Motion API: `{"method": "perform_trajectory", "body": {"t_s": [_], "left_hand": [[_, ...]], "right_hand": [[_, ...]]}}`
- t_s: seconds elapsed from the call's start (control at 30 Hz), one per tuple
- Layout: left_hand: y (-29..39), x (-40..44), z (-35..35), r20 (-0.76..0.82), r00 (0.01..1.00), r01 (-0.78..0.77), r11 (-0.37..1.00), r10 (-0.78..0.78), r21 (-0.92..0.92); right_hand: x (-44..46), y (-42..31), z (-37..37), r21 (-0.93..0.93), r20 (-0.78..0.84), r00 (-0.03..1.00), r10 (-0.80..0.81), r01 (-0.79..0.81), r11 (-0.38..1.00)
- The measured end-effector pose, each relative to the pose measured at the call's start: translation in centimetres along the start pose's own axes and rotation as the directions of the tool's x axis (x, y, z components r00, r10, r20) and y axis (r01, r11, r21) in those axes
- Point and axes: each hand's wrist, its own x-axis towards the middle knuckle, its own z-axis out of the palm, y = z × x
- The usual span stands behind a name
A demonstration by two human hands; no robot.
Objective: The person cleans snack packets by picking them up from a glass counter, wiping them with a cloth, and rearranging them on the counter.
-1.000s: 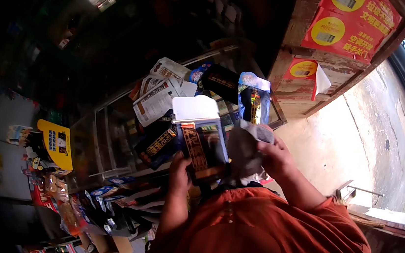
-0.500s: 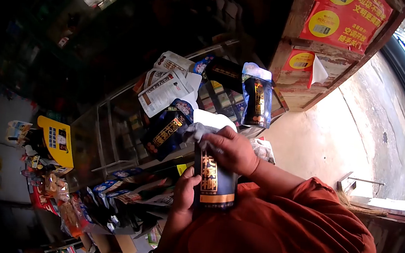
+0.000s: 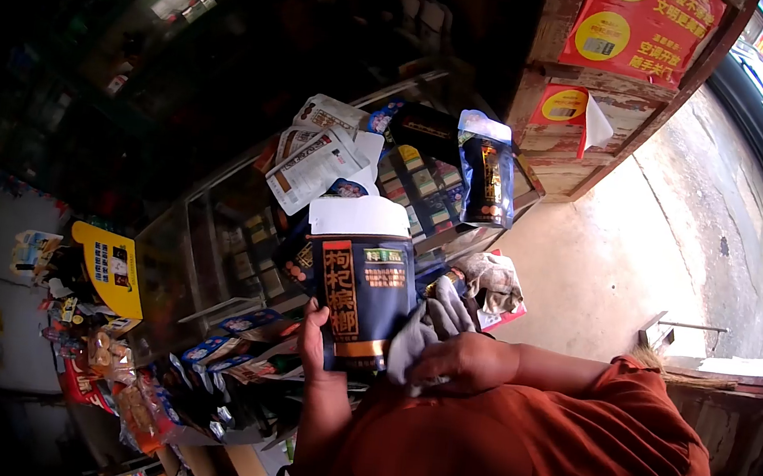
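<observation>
A dark blue packaged pouch (image 3: pixel 383 311) with a white top, gold lettering and an orange band stands upright in front of my chest. My left hand (image 3: pixel 318 343) grips its lower left edge, the thumb showing and the other fingers hidden behind. My right hand (image 3: pixel 461 365) is closed on a grey cloth (image 3: pixel 432 329) beside the pouch's lower right corner. The cloth overlaps that corner. On the glass counter behind lie white printed packets (image 3: pixel 314 173) and a dark pouch (image 3: pixel 296 257), partly covered by the held one.
Another blue pouch (image 3: pixel 487 175) stands at the counter's right end. A crumpled light cloth (image 3: pixel 494 281) lies nearer me. Several pouches (image 3: pixel 245 340) sit low on the left, above an open cardboard box (image 3: pixel 232 466). A yellow display box (image 3: pixel 107 267) is farther left; a wooden panel (image 3: pixel 553 149) rises at right.
My right hand and the cloth have moved from the pouch's top down to its lower right corner. The pouch is higher and farther left, its front more fully visible.
</observation>
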Motion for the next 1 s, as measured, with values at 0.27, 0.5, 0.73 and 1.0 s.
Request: {"method": "perform_trajectory", "body": {"t_s": [0.27, 0.5, 0.73, 1.0], "left_hand": [[0.7, -1.5, 2.3, 0.106, 0.99, 0.061, 0.966, -0.09, 0.25], [0.5, -2.0, 4.5, 0.147, 0.987, 0.031, 0.976, -0.064, 0.215], [-0.2, 0.0, 0.5, -0.09, 0.99, -0.07, 0.942, 0.105, 0.328], [0.3, 0.2, 2.0, 0.157, 0.987, -0.01, 0.954, -0.039, 0.3]], "right_hand": [[3.5, 0.0, -7.0, 0.347, -0.721, 0.597, 0.352, -0.129, 0.929], [9.2, 1.1, -1.2, -0.178, -0.626, 0.78, 0.004, -0.149, 0.973], [6.8, -2.9, 1.2, -0.151, -0.186, 0.974, 0.132, -0.162, 0.975], [6.8, -0.9, -3.8, 0.313, -0.445, 0.781, 0.439, -0.324, 0.893]]}}
